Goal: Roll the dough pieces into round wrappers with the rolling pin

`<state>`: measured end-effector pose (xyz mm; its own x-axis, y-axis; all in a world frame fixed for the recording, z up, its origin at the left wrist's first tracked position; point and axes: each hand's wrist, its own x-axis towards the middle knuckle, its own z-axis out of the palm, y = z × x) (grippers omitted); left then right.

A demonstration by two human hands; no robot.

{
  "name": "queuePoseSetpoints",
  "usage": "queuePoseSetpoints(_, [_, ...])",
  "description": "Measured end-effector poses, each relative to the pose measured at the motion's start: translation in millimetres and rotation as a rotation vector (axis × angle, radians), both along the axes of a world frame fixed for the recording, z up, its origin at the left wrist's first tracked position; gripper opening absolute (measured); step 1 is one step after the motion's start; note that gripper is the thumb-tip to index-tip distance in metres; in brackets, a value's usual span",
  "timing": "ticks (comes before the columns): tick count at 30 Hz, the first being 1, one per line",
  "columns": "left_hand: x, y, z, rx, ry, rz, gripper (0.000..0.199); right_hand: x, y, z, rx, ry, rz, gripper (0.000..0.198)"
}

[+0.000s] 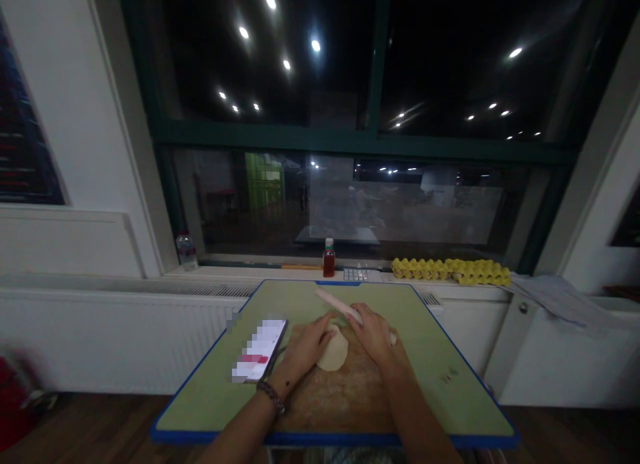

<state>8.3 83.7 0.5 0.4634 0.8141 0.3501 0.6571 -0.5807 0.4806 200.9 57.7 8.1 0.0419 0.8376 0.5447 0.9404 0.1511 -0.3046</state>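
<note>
Head view: left hand (311, 339) pinches dough (334, 353), right hand (373, 332) grips a rolling pin (335, 302).

Round pale dough sheet (333, 355): thin, lying flat on a brown wooden board (340, 403).
Slim pale cylindrical rolling pin (336, 303): slanted, partly hidden, near the dough.

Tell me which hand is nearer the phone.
Left. The left hand, at the dough disc, is just right of the phone; the right hand, on the rolling pin, is farther right.
</note>
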Motion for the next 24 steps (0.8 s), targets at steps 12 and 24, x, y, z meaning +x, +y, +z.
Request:
queuePoseSetpoints(12, [-7.4,-19.0,-4.9,-0.001,0.283,-0.076,0.049,1.9,7.6,-6.2,-0.015,-0.010,0.036,0.027])
queuePoseSetpoints(24, [-8.5,-38.1,-13.7,-0.046,0.281,-0.194,0.082,1.5,8.5,-7.3,0.000,-0.019,0.038,0.027])
